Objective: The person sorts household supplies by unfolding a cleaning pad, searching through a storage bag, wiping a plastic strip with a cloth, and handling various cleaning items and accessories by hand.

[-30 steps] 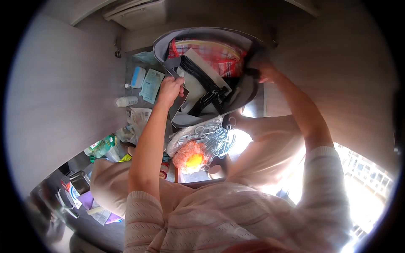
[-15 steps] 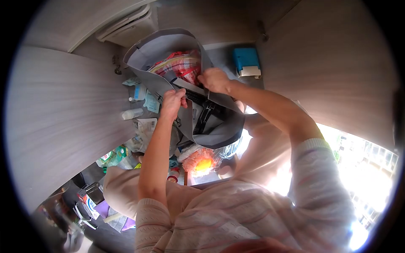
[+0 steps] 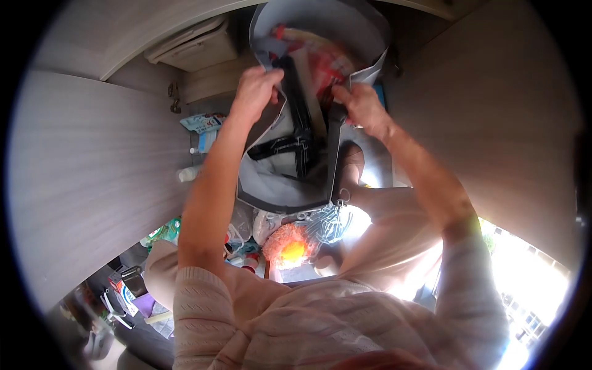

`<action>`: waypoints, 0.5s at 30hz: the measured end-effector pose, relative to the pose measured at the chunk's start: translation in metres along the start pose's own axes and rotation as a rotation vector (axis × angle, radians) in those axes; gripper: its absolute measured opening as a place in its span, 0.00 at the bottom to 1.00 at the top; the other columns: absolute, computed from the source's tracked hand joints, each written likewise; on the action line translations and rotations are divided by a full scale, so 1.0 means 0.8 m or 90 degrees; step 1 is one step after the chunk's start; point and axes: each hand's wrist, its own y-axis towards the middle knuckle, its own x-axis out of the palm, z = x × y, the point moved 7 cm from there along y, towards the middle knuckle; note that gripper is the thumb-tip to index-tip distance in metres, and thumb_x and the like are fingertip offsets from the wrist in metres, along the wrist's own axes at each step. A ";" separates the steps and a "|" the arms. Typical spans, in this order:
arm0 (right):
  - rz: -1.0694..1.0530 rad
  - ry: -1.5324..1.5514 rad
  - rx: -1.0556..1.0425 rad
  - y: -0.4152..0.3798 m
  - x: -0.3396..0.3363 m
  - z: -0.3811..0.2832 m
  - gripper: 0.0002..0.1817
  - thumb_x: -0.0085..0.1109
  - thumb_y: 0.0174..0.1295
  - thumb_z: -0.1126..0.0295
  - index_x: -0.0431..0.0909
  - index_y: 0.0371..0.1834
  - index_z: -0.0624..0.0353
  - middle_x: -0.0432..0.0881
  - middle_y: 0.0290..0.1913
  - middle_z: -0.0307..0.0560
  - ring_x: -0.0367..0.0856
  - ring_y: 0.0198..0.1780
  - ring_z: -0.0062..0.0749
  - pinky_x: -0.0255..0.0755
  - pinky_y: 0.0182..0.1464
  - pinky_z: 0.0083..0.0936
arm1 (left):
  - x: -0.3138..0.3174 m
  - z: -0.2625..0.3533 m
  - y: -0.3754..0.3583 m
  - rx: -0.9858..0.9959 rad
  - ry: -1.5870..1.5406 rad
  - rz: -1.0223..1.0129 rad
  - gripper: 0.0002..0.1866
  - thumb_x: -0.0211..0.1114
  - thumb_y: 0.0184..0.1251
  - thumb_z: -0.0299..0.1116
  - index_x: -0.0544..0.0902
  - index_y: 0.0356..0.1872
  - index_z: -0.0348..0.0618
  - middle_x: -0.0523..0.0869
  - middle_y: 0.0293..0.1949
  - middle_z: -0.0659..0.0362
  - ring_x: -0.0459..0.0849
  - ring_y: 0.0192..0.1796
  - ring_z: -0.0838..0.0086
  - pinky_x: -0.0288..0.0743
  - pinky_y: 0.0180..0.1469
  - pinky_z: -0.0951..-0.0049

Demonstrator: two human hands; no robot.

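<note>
A large grey bag (image 3: 280,192) hangs wide open between my hands, its opening facing me. My left hand (image 3: 256,92) is closed on the bag's left edge. On the opposite edge, near a dark strap, my right hand (image 3: 364,108) grips the bag with bent fingers. Black straps with buckles (image 3: 300,139) lie across the inside. Farther up in the bag sits a red and white checked item (image 3: 330,61), blurred by motion. The bag's underside is hidden.
Cabinet doors (image 3: 98,166) stand on both sides. A beige container (image 3: 194,46) is at the upper left. White bottles (image 3: 188,174) and packets (image 3: 203,122) lie left of the bag. Below it are an orange fluffy item (image 3: 288,245) and wire hangers (image 3: 330,223).
Both hands have moved up and apart, the right one also rightward. The bag has risen, shifted right and spread wider, covering most of the blue box and exposing my foot beside it.
</note>
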 end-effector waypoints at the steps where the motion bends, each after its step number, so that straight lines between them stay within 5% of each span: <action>1: 0.021 0.044 -0.009 0.013 -0.011 -0.004 0.20 0.50 0.60 0.60 0.75 0.25 0.71 0.75 0.20 0.57 0.77 0.18 0.36 0.73 0.22 0.29 | 0.006 0.012 0.018 0.020 0.008 0.008 0.09 0.62 0.54 0.34 0.76 0.24 0.39 0.74 0.17 0.62 0.72 0.17 0.78 0.68 0.21 0.76; 2: 0.040 0.090 -0.014 0.028 -0.021 -0.003 0.19 0.51 0.60 0.61 0.75 0.25 0.71 0.76 0.21 0.56 0.77 0.17 0.36 0.72 0.22 0.28 | 0.012 0.024 0.035 0.035 0.017 0.018 0.09 0.62 0.54 0.34 0.76 0.24 0.39 0.74 0.17 0.62 0.72 0.17 0.77 0.68 0.21 0.75; 4: 0.191 -0.567 -0.590 0.036 -0.035 -0.047 0.15 0.55 0.57 0.63 0.76 0.33 0.68 0.77 0.22 0.55 0.79 0.23 0.35 0.73 0.25 0.28 | 0.018 0.037 0.078 0.067 0.054 0.005 0.09 0.62 0.55 0.34 0.75 0.25 0.39 0.75 0.18 0.61 0.73 0.17 0.76 0.69 0.21 0.74; 6: 0.199 -0.596 -0.490 0.075 -0.068 -0.038 0.13 0.48 0.60 0.72 0.75 0.47 0.59 0.77 0.26 0.47 0.76 0.26 0.32 0.70 0.26 0.29 | 0.020 0.047 0.119 0.067 0.045 0.038 0.10 0.62 0.56 0.35 0.75 0.24 0.38 0.75 0.17 0.60 0.74 0.18 0.74 0.69 0.23 0.73; 8: 0.102 0.236 -0.021 0.127 -0.109 0.008 0.14 0.48 0.63 0.65 0.74 0.49 0.56 0.78 0.26 0.43 0.76 0.27 0.29 0.70 0.26 0.27 | 0.022 0.041 0.172 0.081 0.024 -0.009 0.12 0.62 0.57 0.35 0.76 0.35 0.36 0.80 0.29 0.54 0.80 0.28 0.70 0.75 0.30 0.72; 11: 0.236 0.228 0.106 0.175 -0.155 0.021 0.20 0.53 0.59 0.60 0.71 0.46 0.67 0.81 0.34 0.55 0.80 0.36 0.37 0.73 0.39 0.33 | 0.047 0.026 0.239 0.041 -0.060 0.005 0.10 0.58 0.61 0.34 0.80 0.39 0.39 0.80 0.28 0.57 0.78 0.28 0.71 0.74 0.31 0.72; 15: 0.177 0.267 -0.063 0.264 -0.195 0.063 0.18 0.48 0.62 0.58 0.72 0.43 0.65 0.81 0.30 0.50 0.79 0.31 0.28 0.73 0.34 0.27 | 0.062 0.060 0.255 0.061 0.101 0.007 0.15 0.53 0.66 0.41 0.79 0.43 0.42 0.80 0.32 0.59 0.78 0.33 0.73 0.73 0.39 0.72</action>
